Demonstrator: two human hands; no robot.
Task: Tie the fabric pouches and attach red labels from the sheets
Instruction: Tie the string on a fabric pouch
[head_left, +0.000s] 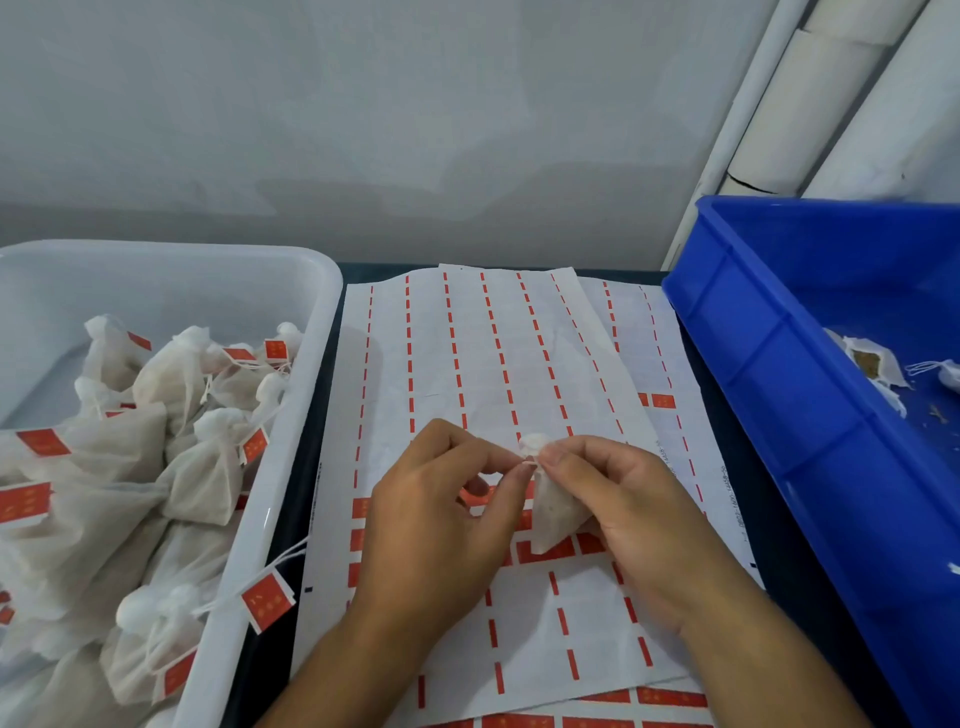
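Note:
A small off-white fabric pouch (557, 512) hangs over the label sheet (467, 364), its gathered neck up. My right hand (618, 514) holds it by the neck and body. My left hand (441, 514) pinches the pouch's string at the neck with thumb and forefinger, right against the right hand's fingertips. The sheet is white backing paper with thin red strips left between peeled rows; a few whole red labels (550, 553) remain under my hands.
A white plastic tub (317, 332) on the left holds several tied pouches with red labels (267, 600). A blue crate (779, 395) on the right contains an open pouch (872, 364). More label sheets (665, 400) lie underneath. White pipes (810, 104) run up the wall.

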